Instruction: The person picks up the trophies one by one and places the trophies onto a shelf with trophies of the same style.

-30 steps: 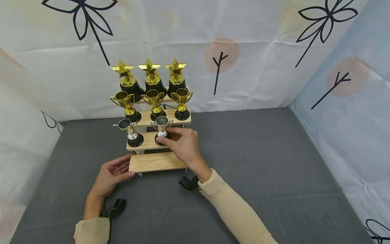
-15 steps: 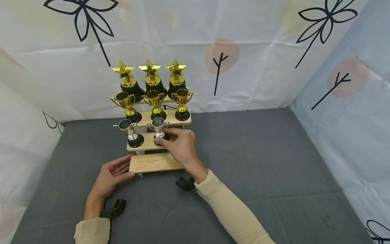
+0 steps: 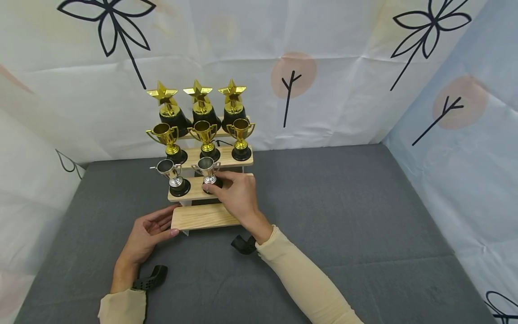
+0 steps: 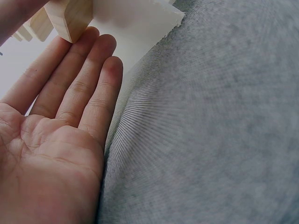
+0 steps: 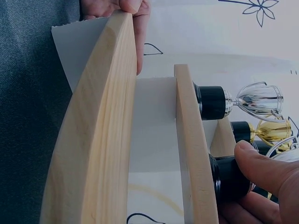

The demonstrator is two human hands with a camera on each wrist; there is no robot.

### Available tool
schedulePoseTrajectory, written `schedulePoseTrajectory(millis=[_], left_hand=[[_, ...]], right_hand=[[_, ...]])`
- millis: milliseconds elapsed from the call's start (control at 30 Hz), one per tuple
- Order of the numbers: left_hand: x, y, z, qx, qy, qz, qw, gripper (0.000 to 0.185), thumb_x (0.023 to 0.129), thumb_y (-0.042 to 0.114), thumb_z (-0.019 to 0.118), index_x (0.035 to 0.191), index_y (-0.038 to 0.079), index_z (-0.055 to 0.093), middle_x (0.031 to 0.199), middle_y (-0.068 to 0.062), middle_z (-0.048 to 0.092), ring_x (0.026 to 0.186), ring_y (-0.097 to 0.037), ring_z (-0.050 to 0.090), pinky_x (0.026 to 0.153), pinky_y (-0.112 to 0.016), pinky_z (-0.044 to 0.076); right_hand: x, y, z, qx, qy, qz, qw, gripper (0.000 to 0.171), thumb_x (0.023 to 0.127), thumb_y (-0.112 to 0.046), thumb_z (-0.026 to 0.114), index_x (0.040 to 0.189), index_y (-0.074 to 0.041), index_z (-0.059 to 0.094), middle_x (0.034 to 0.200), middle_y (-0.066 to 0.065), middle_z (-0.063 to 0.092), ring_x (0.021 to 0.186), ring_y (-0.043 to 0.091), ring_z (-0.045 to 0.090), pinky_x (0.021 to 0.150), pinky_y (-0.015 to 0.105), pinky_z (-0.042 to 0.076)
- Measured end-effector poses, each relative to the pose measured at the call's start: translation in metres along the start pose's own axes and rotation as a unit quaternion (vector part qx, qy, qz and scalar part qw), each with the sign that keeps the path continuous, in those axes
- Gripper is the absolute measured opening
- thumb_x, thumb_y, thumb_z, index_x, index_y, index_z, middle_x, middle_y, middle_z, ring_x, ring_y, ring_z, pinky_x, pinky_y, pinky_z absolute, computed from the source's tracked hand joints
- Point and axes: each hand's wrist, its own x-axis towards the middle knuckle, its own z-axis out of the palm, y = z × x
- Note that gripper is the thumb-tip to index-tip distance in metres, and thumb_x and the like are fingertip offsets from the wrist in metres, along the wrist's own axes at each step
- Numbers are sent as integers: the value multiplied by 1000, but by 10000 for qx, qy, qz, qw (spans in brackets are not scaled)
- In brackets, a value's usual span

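A small silver cup trophy [image 3: 207, 169] with a black base stands on the second step [image 3: 190, 192] of a wooden tiered stand. My right hand [image 3: 217, 187] grips its base between thumb and fingers. In the right wrist view the thumb [image 5: 261, 163] presses on the black base [image 5: 223, 173]. A second silver trophy [image 3: 171, 173] stands to its left on the same step. My left hand [image 3: 163, 223] lies open, its straight fingers [image 4: 88, 56] touching the left end of the bare bottom step [image 3: 204, 216].
Three gold cup trophies [image 3: 206, 135] stand on the third step and three gold star trophies [image 3: 198, 101] on the top one. The stand sits on a grey cloth table [image 3: 344, 202], close to patterned cloth walls [image 3: 344, 81] behind and at both sides.
My right hand has slid the silver trophy a little to the left along the second step, closer to the other silver one. The left hand has stayed put.
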Motion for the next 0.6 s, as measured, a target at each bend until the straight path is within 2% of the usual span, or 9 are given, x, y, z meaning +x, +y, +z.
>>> schedulePoseTrajectory(millis=[267, 367, 500, 600], left_hand=[[-1, 1, 1, -12, 25, -22, 10000, 68, 81, -22, 71, 141, -22, 40, 134, 8, 62, 122, -6, 61, 101, -21, 50], [-1, 1, 1, -30, 18, -21, 10000, 67, 81, -22, 71, 141, -22, 40, 135, 8, 62, 122, -6, 61, 101, -21, 50], [-1, -1, 0, -35, -1, -6, 10000, 67, 82, -22, 70, 141, -21, 41, 135, 7, 62, 123, -6, 61, 101, -21, 50], [-1, -2, -1, -23, -5, 11, 10000, 67, 82, -22, 70, 141, -21, 41, 135, 7, 62, 123, -7, 61, 101, -21, 50]], right_hand=[[0, -3, 0, -26, -46, 75, 10000, 39, 80, -27, 89, 111, -6, 79, 98, 7, 77, 58, 5, 49, 47, 19, 32], [0, -3, 0, -39, -55, 56, 10000, 40, 80, -27, 89, 112, -6, 78, 101, 7, 77, 64, 12, 57, 49, 19, 34], [-1, -2, 1, -63, -48, 21, 10000, 41, 80, -27, 89, 114, -5, 78, 106, 8, 76, 85, 19, 69, 59, 20, 44], [-1, -2, 1, -119, -24, -4, 9999, 42, 80, -28, 89, 114, -5, 78, 108, 8, 76, 100, 19, 70, 70, 23, 51]])
